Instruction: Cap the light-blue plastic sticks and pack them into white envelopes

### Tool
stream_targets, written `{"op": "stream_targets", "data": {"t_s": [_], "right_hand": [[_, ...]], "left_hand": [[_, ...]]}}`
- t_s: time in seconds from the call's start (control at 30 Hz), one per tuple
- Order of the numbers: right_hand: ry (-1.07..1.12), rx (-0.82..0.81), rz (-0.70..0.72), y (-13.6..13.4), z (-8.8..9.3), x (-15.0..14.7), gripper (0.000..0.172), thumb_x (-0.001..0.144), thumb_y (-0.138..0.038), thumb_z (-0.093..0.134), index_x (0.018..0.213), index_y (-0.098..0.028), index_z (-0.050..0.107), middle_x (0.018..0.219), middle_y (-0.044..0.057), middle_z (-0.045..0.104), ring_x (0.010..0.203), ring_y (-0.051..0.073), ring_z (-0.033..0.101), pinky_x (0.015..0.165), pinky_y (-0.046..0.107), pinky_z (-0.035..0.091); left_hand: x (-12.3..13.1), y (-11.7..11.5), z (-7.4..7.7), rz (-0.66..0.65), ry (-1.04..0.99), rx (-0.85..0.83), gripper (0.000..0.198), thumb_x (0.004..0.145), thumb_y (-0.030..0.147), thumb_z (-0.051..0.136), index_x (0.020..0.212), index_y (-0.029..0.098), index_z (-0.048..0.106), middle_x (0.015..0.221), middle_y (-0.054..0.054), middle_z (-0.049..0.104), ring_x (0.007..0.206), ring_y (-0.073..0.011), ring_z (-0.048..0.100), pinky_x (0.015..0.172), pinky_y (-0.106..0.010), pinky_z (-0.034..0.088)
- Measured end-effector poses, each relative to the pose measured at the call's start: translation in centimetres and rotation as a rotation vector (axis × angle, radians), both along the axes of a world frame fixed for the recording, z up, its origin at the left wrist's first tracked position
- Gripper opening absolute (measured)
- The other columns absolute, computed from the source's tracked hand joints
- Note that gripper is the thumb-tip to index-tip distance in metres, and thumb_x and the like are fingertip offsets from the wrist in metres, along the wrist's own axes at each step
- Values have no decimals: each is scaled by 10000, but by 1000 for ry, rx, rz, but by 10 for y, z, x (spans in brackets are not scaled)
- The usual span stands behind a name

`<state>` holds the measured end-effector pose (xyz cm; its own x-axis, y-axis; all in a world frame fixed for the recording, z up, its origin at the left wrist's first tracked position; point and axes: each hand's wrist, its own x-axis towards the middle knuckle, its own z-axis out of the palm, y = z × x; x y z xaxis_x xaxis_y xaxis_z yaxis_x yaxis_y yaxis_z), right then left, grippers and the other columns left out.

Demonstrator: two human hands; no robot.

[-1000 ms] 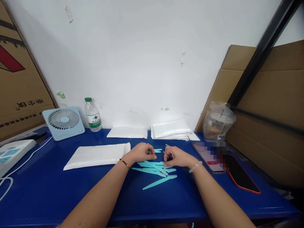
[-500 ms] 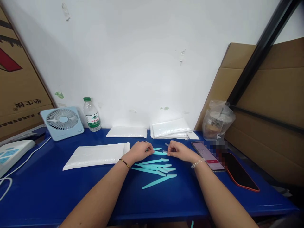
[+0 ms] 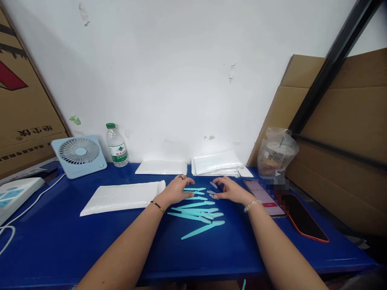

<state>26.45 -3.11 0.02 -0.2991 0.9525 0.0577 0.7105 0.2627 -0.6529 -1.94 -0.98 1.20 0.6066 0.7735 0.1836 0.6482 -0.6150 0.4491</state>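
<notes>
My left hand (image 3: 177,190) hovers over the far end of the row with fingers apart, its thumb at the handles of the two farthest teal eyebrow razors (image 3: 198,189). My right hand (image 3: 228,189) is also open, thumb and forefinger spread around a few small translucent blade caps (image 3: 213,185) lying on the table. Nearer to me lie several more teal eyebrow razors (image 3: 193,204), handles to the left and pale capped heads to the right; some overlap. The nearest razor (image 3: 201,230) lies at a slant, apart from the others' handles.
White padded envelopes lie left (image 3: 121,197), at the back (image 3: 161,167) and in a stack (image 3: 217,163). A fan (image 3: 79,156) and water bottle (image 3: 117,147) stand back left. Two phones (image 3: 266,199) and a bagged drink cup (image 3: 275,155) sit right, before cardboard (image 3: 341,161).
Both hands were pinched around one razor and its head. Now the fingers have spread, the razor lies uncapped on the left, and its cap lies by the right hand.
</notes>
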Motion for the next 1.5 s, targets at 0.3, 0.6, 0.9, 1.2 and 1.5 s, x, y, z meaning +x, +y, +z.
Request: {"op": "stream_targets", "data": {"t_s": [0.3,0.6,0.9,1.2,1.5], "right_hand": [[-32,75,157,7,-1,-9,227,735,-360,672,919,-227,686,941,29,541,686,122,490,653,261,424],[-125,67,294,-13,12,-27,220,702,-401,696,772,-195,658,837,10,494,706,132,490,605,242,385],[-67,109,114,-5,10,-8,175,724,-337,675,694,-172,625,834,12,520,708,133,524,637,252,404],[-152,30,376,-21,21,-29,201,689,-385,709,723,-191,671,803,13,511,725,152,523,632,250,403],[-188,93,300,-16,13,-28,197,701,-320,705,832,-197,622,849,6,498,698,129,490,605,236,378]], "left_hand": [[4,6,-16,10,4,-36,446,782,478,557,1154,232,573,1120,-66,525,1027,-219,511,905,-310,403],[14,-17,4,-109,90,-51,325,704,508,621,857,224,662,854,-22,616,768,-166,569,627,-240,403],[6,-5,3,37,148,-61,129,741,305,585,767,205,662,767,-17,654,711,-152,572,565,-228,357],[10,-17,10,-106,69,-178,328,708,502,611,839,208,675,831,-14,641,705,-139,564,573,-221,371],[15,-19,6,-123,107,-168,262,674,428,661,832,220,679,791,-1,662,659,-136,558,523,-220,339]]}}
